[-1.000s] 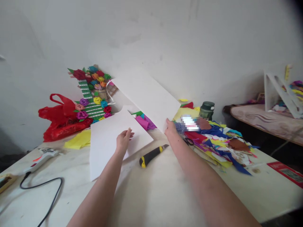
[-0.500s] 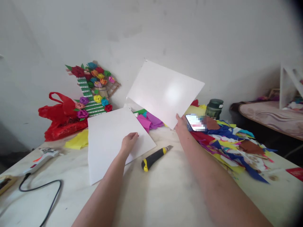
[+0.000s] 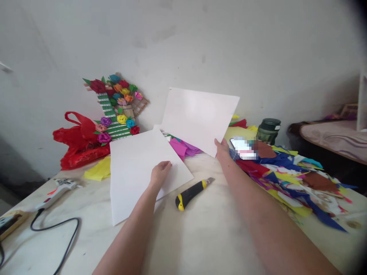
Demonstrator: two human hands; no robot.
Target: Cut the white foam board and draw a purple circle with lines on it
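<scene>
My right hand (image 3: 222, 149) grips the lower right corner of a white board (image 3: 200, 118), thumb on the near face. The board is raised and tilted in front of the wall. My left hand (image 3: 160, 173) is above another white sheet (image 3: 134, 164) lying on the table, its fingers curled together and nothing visible in them; whether it touches the sheet is hard to tell. Between my forearms lies a black and yellow utility knife (image 3: 193, 193), its blade end pointing to the far right.
Paper flowers on a striped green frame (image 3: 117, 130) stand by the wall beside a red plastic bag (image 3: 83, 141). A glue gun (image 3: 59, 194) with a black cord lies left. Right are a phone (image 3: 242, 148), a dark green jar (image 3: 268, 130) and colourful paper scraps (image 3: 301, 179).
The raised board has tipped, its upper edge coming lower and more level, still in my right hand. My left hand has barely moved over the sheet. The view has shifted slightly left.
</scene>
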